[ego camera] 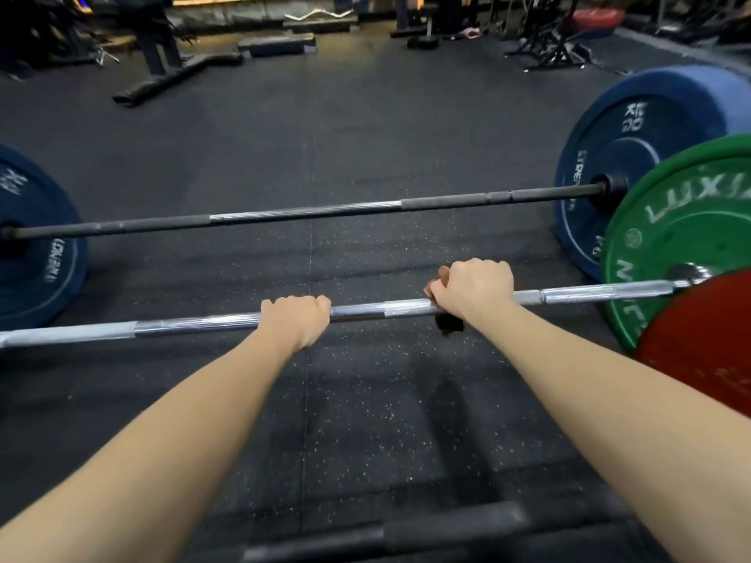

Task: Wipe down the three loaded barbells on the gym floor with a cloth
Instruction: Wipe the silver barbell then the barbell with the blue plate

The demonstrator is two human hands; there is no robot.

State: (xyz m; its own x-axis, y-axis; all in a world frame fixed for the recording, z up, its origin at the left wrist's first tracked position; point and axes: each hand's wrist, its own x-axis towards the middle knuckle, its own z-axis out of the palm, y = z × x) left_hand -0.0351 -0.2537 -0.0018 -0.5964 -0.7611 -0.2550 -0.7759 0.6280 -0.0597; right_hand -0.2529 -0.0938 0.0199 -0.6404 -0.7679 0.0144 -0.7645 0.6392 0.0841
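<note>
A chrome barbell [195,325] lies across the floor in front of me, with a green plate [682,221] on its right end. My left hand [294,319] grips its shaft near the middle. My right hand [473,288] grips the shaft further right, with a dark brown cloth [449,323] wrapped round the bar under the fingers. Beyond it lies a black barbell [304,211] with blue plates at the right [634,128] and the left [36,253]. A third, dark bar [406,532] shows blurred at the bottom edge, with a red plate [707,343] at the right.
The floor [365,400] is black speckled rubber matting. At the back stand benches and racks [158,46], black step blocks [276,44], a curl bar [319,14] and a red-padded bench [595,18].
</note>
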